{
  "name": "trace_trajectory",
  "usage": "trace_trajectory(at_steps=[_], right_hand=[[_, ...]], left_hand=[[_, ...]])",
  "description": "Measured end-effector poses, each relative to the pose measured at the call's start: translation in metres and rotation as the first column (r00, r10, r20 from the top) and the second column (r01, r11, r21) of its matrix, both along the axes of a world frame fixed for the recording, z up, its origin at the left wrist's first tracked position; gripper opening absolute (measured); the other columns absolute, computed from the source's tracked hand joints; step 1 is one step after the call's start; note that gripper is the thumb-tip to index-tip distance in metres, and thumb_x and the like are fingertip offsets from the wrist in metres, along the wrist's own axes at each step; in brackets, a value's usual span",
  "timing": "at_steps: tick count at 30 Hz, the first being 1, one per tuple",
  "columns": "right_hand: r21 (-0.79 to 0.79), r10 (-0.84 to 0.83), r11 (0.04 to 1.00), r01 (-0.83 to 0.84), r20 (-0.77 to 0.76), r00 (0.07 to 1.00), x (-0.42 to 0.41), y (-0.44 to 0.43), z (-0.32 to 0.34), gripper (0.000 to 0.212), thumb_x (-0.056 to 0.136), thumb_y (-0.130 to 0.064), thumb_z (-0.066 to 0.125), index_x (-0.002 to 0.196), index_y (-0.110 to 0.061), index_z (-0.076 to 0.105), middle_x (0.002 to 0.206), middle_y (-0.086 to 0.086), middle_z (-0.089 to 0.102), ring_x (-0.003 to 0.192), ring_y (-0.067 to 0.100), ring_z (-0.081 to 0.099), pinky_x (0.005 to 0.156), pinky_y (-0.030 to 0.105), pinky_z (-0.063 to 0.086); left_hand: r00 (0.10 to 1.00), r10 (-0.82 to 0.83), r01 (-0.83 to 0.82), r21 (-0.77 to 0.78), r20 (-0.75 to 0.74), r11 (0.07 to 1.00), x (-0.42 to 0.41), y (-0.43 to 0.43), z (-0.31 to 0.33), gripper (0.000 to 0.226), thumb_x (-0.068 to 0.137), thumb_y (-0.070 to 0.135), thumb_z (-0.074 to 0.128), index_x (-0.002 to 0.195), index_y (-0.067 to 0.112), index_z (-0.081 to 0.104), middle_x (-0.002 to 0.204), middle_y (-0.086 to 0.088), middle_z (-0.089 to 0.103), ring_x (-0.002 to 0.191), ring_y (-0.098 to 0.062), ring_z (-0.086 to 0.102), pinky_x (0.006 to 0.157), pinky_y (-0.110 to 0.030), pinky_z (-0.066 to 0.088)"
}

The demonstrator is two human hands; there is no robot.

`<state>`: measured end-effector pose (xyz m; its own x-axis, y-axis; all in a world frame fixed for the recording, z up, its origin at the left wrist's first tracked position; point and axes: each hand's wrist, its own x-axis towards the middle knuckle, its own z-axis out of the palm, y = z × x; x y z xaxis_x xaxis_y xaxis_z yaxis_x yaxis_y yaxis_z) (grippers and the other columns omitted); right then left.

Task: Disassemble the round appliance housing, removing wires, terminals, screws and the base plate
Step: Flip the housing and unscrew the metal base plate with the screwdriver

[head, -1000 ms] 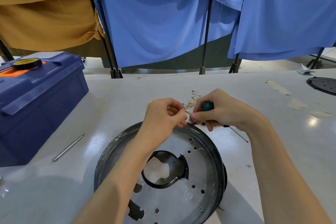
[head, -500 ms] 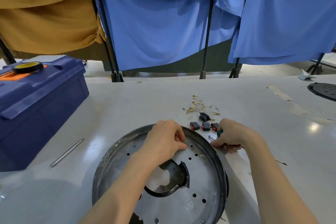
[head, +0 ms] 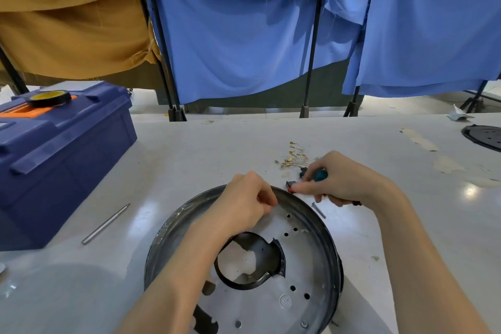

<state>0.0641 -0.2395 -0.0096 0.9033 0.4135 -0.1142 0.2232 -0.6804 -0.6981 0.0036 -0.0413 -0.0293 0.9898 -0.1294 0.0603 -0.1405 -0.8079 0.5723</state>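
The round black housing (head: 329,241) lies on the white table in front of me, its grey perforated base plate (head: 303,274) facing up with a large round cutout. My left hand (head: 244,203) hovers over the plate near the far rim, fingers curled as if pinching something too small to see. My right hand (head: 339,179) grips a teal-handled screwdriver (head: 321,174), its metal tip (head: 318,210) lying low beside the rim, and its fingertips touch small black and red switches (head: 290,186). A pile of wires with gold terminals (head: 294,156) lies just behind.
A blue toolbox (head: 62,154) with a tape roll (head: 50,97) on it stands at the left. A loose metal rod (head: 105,224) lies between it and the housing. A black round plate (head: 485,137) sits at the far right. Blue and tan cloths hang behind the table.
My right hand has moved with the screwdriver from the housing's right rim up to the switches. My left hand stayed over the plate by the far rim.
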Motion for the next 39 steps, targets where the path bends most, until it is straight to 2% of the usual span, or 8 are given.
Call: trace_trajectory(at_steps=[5, 10, 15, 19, 22, 25, 30, 39], right_hand=[[-0.221, 0.097, 0.969, -0.106, -0.052, 0.994, -0.003, 0.014, -0.001, 0.016, 0.073, -0.024, 0.080, 0.082, -0.019, 0.067, 0.042, 0.004, 0.055, 0.035, 0.018, 0.044, 0.040, 0.021, 0.033], [-0.107, 0.055, 0.993, -0.042, 0.127, 0.990, 0.000, 0.025, -0.010, 0.008, 0.079, -0.018, 0.077, 0.077, -0.018, 0.069, 0.069, 0.000, 0.061, 0.049, 0.013, 0.052, 0.052, 0.025, 0.044], [-0.133, -0.064, 0.986, 0.096, 0.230, 0.971, 0.000, 0.009, 0.002, 0.031, 0.067, -0.039, 0.085, 0.073, -0.012, 0.070, 0.059, 0.001, 0.063, 0.046, 0.011, 0.053, 0.040, 0.016, 0.041], [-0.235, -0.017, 0.972, 0.006, -0.046, 0.999, -0.009, -0.014, 0.020, 0.027, 0.068, -0.029, 0.087, 0.075, -0.007, 0.072, 0.056, 0.004, 0.069, 0.033, 0.013, 0.040, 0.037, 0.019, 0.035], [-0.238, 0.033, 0.969, -0.072, -0.164, 0.986, -0.012, -0.009, 0.019, 0.014, 0.076, -0.017, 0.080, 0.081, -0.007, 0.072, 0.061, 0.006, 0.071, 0.036, 0.016, 0.038, 0.042, 0.022, 0.034], [-0.196, 0.058, 0.978, -0.072, -0.078, 0.995, -0.009, 0.003, 0.013, 0.008, 0.076, -0.013, 0.078, 0.081, -0.010, 0.072, 0.052, 0.002, 0.064, 0.037, 0.014, 0.042, 0.044, 0.025, 0.037], [-0.075, 0.018, 0.997, -0.006, 0.151, 0.988, -0.002, 0.022, -0.002, 0.011, 0.077, -0.015, 0.080, 0.071, -0.013, 0.071, 0.059, 0.001, 0.062, 0.038, 0.007, 0.052, 0.044, 0.019, 0.044], [-0.195, -0.020, 0.980, 0.038, 0.094, 0.995, -0.008, -0.003, 0.017, 0.022, 0.070, -0.026, 0.084, 0.071, -0.009, 0.070, 0.055, 0.002, 0.069, 0.036, 0.010, 0.050, 0.042, 0.022, 0.041]], left_hand=[[0.992, 0.051, -0.056, 0.044, 0.117, 0.997, 0.001, 0.013, 0.013, 0.024, 0.085, 0.004, 0.065, 0.103, 0.018, 0.071, 0.094, 0.001, 0.066, 0.089, -0.013, 0.060, 0.089, -0.033, 0.051], [1.000, 0.003, -0.007, 0.151, 0.026, 0.988, 0.002, 0.025, 0.008, 0.048, 0.095, 0.014, 0.057, 0.140, 0.027, 0.046, 0.139, 0.001, 0.047, 0.128, -0.019, 0.043, 0.107, -0.034, 0.035], [0.997, 0.077, -0.081, 0.370, 0.027, 0.925, 0.003, 0.030, 0.000, 0.062, 0.093, 0.019, 0.058, 0.145, 0.040, 0.032, 0.122, -0.002, 0.049, 0.110, -0.025, 0.050, 0.086, -0.033, 0.045], [0.986, 0.146, -0.165, 0.511, 0.077, 0.844, -0.001, 0.027, 0.002, 0.056, 0.092, 0.020, 0.059, 0.141, 0.035, 0.039, 0.121, -0.004, 0.052, 0.108, -0.027, 0.054, 0.074, -0.031, 0.038], [0.968, 0.219, -0.251, 0.568, 0.124, 0.784, -0.006, 0.021, 0.015, 0.017, 0.090, 0.023, 0.063, 0.104, 0.017, 0.056, 0.093, -0.003, 0.055, 0.088, -0.027, 0.055, 0.066, -0.031, 0.034], [0.964, 0.224, -0.264, 0.645, 0.145, 0.717, -0.005, 0.017, 0.022, 0.031, 0.089, 0.032, 0.066, 0.085, 0.013, 0.042, 0.070, 0.001, 0.033, 0.075, -0.023, 0.044, 0.062, -0.032, 0.031], [0.993, 0.105, -0.066, 0.496, -0.050, 0.866, 0.001, 0.020, 0.021, 0.060, 0.089, 0.039, 0.063, 0.143, 0.036, 0.036, 0.134, -0.001, 0.052, 0.122, -0.026, 0.049, 0.088, -0.037, 0.042], [0.976, 0.182, -0.214, 0.693, 0.121, 0.688, 0.002, 0.026, 0.010, 0.032, 0.093, 0.022, 0.056, 0.125, 0.026, 0.053, 0.107, -0.004, 0.058, 0.094, -0.026, 0.059, 0.052, -0.028, 0.026]])
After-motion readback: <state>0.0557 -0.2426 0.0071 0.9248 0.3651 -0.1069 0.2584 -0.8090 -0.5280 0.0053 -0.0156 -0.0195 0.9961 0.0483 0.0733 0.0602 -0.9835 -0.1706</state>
